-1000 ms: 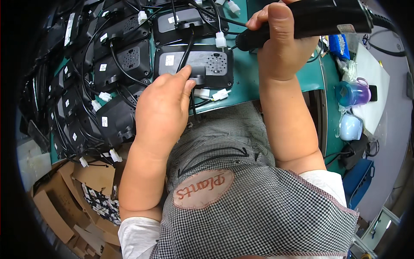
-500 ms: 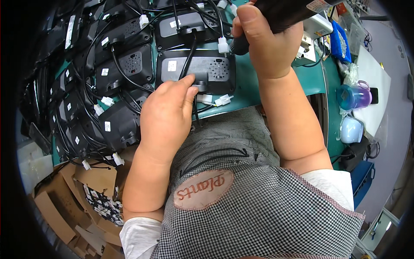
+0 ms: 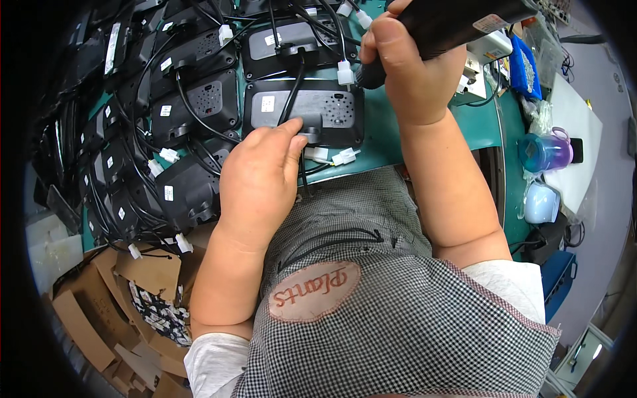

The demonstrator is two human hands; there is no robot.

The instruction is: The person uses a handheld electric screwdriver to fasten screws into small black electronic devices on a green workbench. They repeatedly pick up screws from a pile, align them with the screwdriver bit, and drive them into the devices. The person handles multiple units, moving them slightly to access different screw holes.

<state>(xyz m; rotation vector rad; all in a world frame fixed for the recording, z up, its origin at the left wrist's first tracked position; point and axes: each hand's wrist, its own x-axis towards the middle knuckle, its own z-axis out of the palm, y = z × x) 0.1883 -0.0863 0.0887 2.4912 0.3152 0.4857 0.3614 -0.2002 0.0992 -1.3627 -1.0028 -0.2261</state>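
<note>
Work looks midway to me: my left hand [image 3: 260, 178] presses flat on the black device [image 3: 304, 113] lying back-up on the green surface [image 3: 398, 136], my right hand [image 3: 413, 69] grips the black power screwdriver [image 3: 458, 20] at its corner, and many cabled units [image 3: 166, 152] wait at my left.

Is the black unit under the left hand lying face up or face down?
Face down: the black unit shows its back, with sticker, speaker holes and cable entry.

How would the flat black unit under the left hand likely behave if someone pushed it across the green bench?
The black unit lies flat, so it would probably slide, not tip. Its attached cable looks floppy and may drag or snag on neighbouring units. The left hand pressing its edge suggests it shifts easily.
</note>
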